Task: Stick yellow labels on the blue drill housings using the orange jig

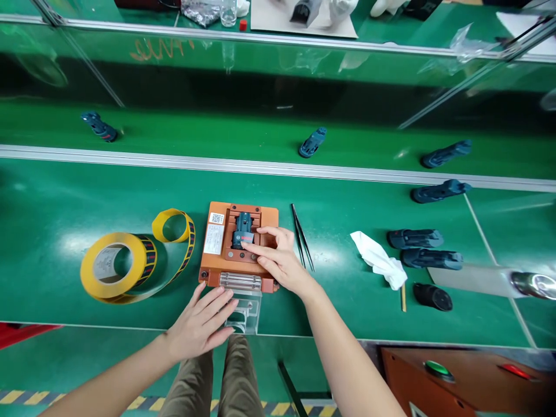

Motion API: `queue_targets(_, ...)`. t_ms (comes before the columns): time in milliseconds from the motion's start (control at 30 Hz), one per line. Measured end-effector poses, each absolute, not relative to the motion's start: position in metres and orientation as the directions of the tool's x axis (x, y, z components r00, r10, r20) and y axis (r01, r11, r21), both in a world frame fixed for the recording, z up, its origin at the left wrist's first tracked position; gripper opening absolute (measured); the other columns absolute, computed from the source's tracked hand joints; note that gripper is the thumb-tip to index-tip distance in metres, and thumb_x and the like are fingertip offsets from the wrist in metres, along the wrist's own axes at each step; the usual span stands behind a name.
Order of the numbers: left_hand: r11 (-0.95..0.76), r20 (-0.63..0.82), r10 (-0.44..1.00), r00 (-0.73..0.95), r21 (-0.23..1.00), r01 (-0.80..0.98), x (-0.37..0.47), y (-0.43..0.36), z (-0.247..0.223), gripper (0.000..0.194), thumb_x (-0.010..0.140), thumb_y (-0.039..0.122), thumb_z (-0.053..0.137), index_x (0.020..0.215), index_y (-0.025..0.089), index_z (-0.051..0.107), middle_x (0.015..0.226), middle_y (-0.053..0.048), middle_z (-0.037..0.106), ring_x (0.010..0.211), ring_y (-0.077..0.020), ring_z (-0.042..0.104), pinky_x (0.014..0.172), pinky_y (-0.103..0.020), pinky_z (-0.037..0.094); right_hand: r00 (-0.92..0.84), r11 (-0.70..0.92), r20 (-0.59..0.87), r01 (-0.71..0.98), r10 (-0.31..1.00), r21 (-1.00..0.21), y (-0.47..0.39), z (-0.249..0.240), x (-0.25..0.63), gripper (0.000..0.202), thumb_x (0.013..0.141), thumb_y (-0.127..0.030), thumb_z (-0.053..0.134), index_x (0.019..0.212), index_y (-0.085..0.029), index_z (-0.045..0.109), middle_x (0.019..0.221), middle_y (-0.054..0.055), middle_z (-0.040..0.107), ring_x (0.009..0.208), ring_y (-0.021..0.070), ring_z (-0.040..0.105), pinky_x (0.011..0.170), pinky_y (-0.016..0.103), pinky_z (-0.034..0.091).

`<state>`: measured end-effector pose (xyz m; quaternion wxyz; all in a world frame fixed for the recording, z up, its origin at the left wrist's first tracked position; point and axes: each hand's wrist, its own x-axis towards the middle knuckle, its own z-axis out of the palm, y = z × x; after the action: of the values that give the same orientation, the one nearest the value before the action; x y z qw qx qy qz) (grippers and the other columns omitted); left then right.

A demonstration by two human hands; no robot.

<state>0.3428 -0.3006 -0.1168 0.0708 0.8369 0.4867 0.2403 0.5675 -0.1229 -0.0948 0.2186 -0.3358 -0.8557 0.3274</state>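
Observation:
A small dark blue plastic housing (243,230) with a label on its front lies in the recess of an orange fixture (271,219). My right hand (280,258) reaches over the fixture from the right. Its index fingertip touches the label end of the housing, and its fingers are apart. My left hand (202,318) lies flat, fingers spread, by the fixture's front left corner and the edge of its folded-down transparent cover (252,310). A roll of yellow-edged labels (93,269) stands to the left, its strip curling toward the fixture. Black tweezers (303,237) lie to the right.
A white cloth (379,260), several blue housings (416,238) and a black cylindrical part (432,296) lie at the right. More housings (313,142) sit on the green belt beyond the metal rail (269,169). A brown box with a green button (438,369) stands below the table edge.

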Motion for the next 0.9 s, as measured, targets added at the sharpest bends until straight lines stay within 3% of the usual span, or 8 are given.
queue_targets(467, -0.512, 0.322, 0.854, 0.407, 0.391, 0.765, 0.342, -0.305, -0.124, 0.058, 0.086, 0.022, 0.068, 0.142, 0.016, 0.053, 0.135, -0.011, 0.065, 0.141, -0.0251, 0.043, 0.124, -0.047, 0.021, -0.727, 0.503, 0.075, 0.393, 0.683, -0.769, -0.100, -0.104, 0.552, 0.034, 0.102, -0.044, 0.043, 0.124, -0.042, 0.068, 0.134, 0.005, 0.041, 0.126, 0.0285, 0.035, 0.113, 0.053, 0.029)
queue_targets(600, -0.516, 0.330, 0.851, 0.409, 0.377, 0.769, 0.343, -0.304, -0.123, 0.060, 0.087, 0.023, 0.067, 0.144, 0.017, 0.049, 0.135, -0.012, 0.065, 0.141, -0.0255, 0.043, 0.124, -0.051, 0.019, -0.628, 0.474, 0.100, 0.464, 0.772, -0.748, -0.100, -0.097, 0.544, 0.034, 0.103, -0.038, 0.042, 0.124, -0.037, 0.068, 0.130, 0.007, 0.043, 0.126, 0.0275, 0.037, 0.112, 0.051, 0.031)
queue_targets(700, -0.513, 0.334, 0.850, 0.408, 0.345, 0.786, 0.342, -0.303, -0.122, 0.060, 0.089, 0.025, 0.064, 0.146, 0.018, 0.046, 0.135, -0.012, 0.064, 0.139, -0.0257, 0.046, 0.124, -0.054, 0.017, -0.506, 0.406, 0.093, 0.554, 0.857, -0.727, -0.099, -0.086, 0.533, 0.044, 0.090, -0.048, 0.063, 0.126, -0.023, 0.062, 0.119, 0.010, 0.050, 0.117, 0.0290, 0.044, 0.103, 0.049, 0.041)
queue_targets(800, -0.503, 0.325, 0.853, 0.408, 0.302, 0.810, 0.342, -0.303, -0.121, 0.060, 0.089, 0.023, 0.063, 0.146, 0.019, 0.046, 0.137, -0.013, 0.063, 0.138, -0.0265, 0.048, 0.123, -0.055, 0.019, -0.489, 0.395, 0.018, 0.682, 0.872, -0.615, -0.100, -0.071, 0.519, 0.056, 0.067, -0.057, 0.082, 0.101, -0.017, 0.063, 0.104, 0.011, 0.056, 0.103, 0.0313, 0.050, 0.089, 0.048, 0.048)
queue_targets(900, -0.486, 0.336, 0.858, 0.389, 0.284, 0.826, 0.345, -0.305, -0.115, 0.059, 0.088, 0.020, 0.061, 0.145, 0.021, 0.048, 0.139, -0.013, 0.062, 0.137, -0.0271, 0.049, 0.121, -0.054, 0.025, -0.465, 0.386, -0.001, 0.736, 0.885, -0.556, -0.105, -0.046, 0.509, 0.047, 0.067, -0.050, 0.082, 0.090, -0.018, 0.058, 0.096, 0.011, 0.061, 0.095, 0.0301, 0.057, 0.082, 0.045, 0.049)
